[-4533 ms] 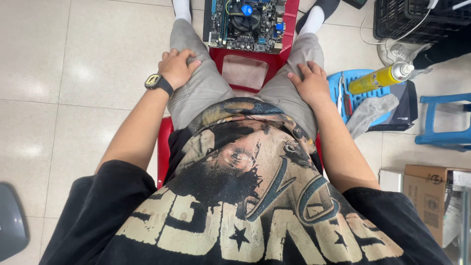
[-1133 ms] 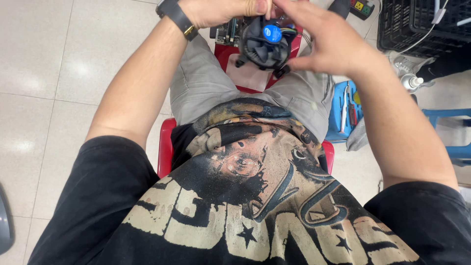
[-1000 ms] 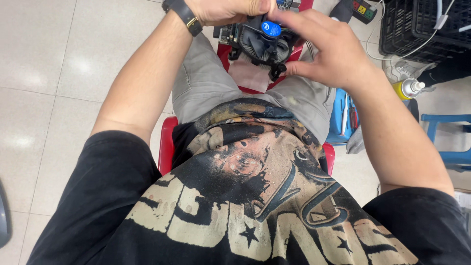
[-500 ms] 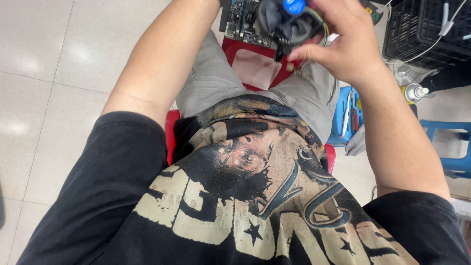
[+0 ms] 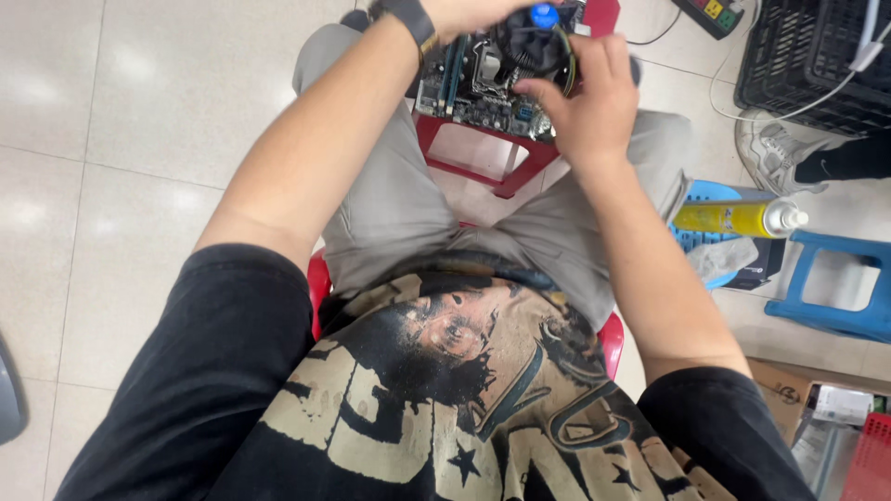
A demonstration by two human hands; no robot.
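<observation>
Black round cooler fan [image 5: 534, 42] with blue hub, poised over green motherboard [image 5: 469, 88] on red stool [image 5: 483, 153] between the knees. Gripped at the rim by right hand [image 5: 585, 102], fingers curled about its edge; left hand [image 5: 464, 11] mostly out of frame, grip impossible to tell. Seemingly not yet seated or fastened. Off to the right: yellow spray can [image 5: 733, 218], blue stool [image 5: 835, 292], black crate [image 5: 817, 56].

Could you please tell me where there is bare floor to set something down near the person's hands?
The pale tiled floor beside the left arm is bare. The red stool is taken up by the motherboard, where the left hand and right hand grip the black cooler fan. The other side is crowded: yellow spray can, blue stool, black crate.
</observation>
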